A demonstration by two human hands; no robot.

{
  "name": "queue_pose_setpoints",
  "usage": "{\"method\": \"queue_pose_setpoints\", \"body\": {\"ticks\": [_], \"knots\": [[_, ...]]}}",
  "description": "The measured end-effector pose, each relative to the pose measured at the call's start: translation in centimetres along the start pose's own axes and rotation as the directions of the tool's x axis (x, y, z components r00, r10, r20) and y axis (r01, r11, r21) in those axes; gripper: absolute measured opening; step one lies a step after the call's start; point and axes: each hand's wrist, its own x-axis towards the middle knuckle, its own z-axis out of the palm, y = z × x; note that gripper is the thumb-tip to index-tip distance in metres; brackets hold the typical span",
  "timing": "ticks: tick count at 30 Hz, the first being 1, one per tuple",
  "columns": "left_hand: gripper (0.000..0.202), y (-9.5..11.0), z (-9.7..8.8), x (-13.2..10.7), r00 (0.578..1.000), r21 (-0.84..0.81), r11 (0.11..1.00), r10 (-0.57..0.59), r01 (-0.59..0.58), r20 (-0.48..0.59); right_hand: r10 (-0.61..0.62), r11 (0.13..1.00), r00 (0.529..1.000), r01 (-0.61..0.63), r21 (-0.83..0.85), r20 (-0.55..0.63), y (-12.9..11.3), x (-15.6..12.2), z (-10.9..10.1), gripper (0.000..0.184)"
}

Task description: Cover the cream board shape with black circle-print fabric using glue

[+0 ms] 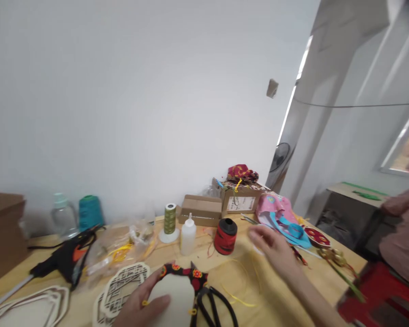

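My left hand grips a pale flat panel with rounded sides at the bottom of the head view. Black floral fabric trims its top edge, and small yellow loops show at its sides. Over the table to the right, my right hand is raised with thumb and fingers pinched together, slightly blurred. A thin yellow cord curves across the wood and runs up toward those fingers. Black-handled scissors lie against the panel's right side, blades partly hidden behind the fabric.
Behind stand a red spool, a white squeeze bottle, a green spool and cardboard boxes. Leftward lie a glue gun, a teal spool and openwork panels. Blue ribbon lies right. A person sits beyond.
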Motion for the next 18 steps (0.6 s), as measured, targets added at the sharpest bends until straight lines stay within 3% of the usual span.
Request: {"method": "queue_pose_setpoints", "body": {"ticks": [1, 2, 5, 7, 10, 14, 18], "knots": [[0.096, 0.2, 0.3, -0.3, 1.0, -0.022, 1.0, 0.011, -0.011, 0.017, -0.006, 0.998, 0.985, -0.006, 0.067, 0.17, -0.8, -1.6, 2.2, 0.024], [0.095, 0.3, 0.5, -0.6, 0.999, -0.042, 0.999, 0.028, -0.026, 0.032, 0.022, 0.99, 0.965, -0.057, 0.127, 0.261, -1.5, -3.1, 4.3, 0.027], [0.083, 0.4, 0.6, -0.7, 0.994, -0.095, 0.992, 0.088, -0.081, 0.07, 0.092, 0.892, 0.903, -0.262, 0.369, 0.42, -2.3, -6.3, 9.3, 0.047], [0.074, 0.3, 0.3, -0.6, 0.99, -0.106, 0.989, 0.112, -0.103, 0.088, 0.122, 0.771, 0.846, -0.41, 0.488, 0.518, -2.1, -6.8, 11.4, 0.043], [0.066, 0.0, -0.2, -0.3, 0.989, -0.095, 0.991, 0.104, -0.094, 0.106, 0.155, 0.667, 0.806, -0.512, 0.542, 0.572, -1.5, -6.4, 12.9, 0.035], [0.062, -0.1, -0.5, 0.1, 0.982, -0.062, 0.992, 0.118, -0.11, 0.145, 0.162, 0.694, 0.85, -0.459, 0.555, 0.501, -1.2, -5.9, 13.6, 0.036], [0.057, -0.1, -0.5, 0.3, 0.971, -0.048, 0.993, 0.12, -0.112, 0.206, 0.134, 0.673, 0.849, -0.457, 0.582, 0.512, -1.0, -6.2, 13.9, 0.038]]}}
